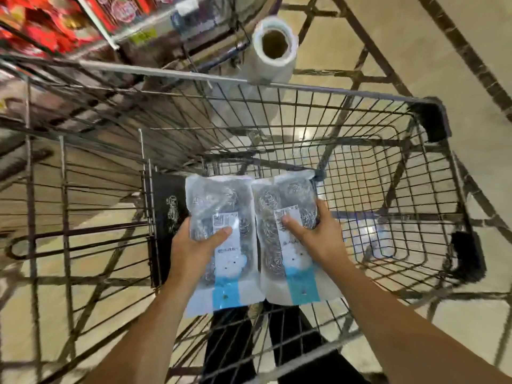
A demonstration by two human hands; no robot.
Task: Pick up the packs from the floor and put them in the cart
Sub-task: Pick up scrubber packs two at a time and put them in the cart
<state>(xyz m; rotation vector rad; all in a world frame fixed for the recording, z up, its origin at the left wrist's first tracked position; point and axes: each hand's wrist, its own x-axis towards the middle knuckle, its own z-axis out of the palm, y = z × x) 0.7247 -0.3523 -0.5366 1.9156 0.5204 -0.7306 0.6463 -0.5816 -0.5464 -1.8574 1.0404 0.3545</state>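
I hold two clear plastic packs of metal scourers side by side over the wire shopping cart (318, 91). Each pack has a white and blue label strip. My left hand (194, 245) grips the left pack (219, 200) from its left edge, thumb across the label. My right hand (315, 234) grips the right pack (285, 195) from its right edge, thumb on the label. Both packs hang inside the cart's rim, above the basket's wire bottom. The cart basket below them shows nothing else inside.
A white roll of plastic bags (274, 48) stands just beyond the cart's far rim. A shelf of red packaged goods (41, 23) is at the upper left. A black panel (166, 214) sits by the cart's child seat flap. Beige tiled floor (457, 37) surrounds the cart.
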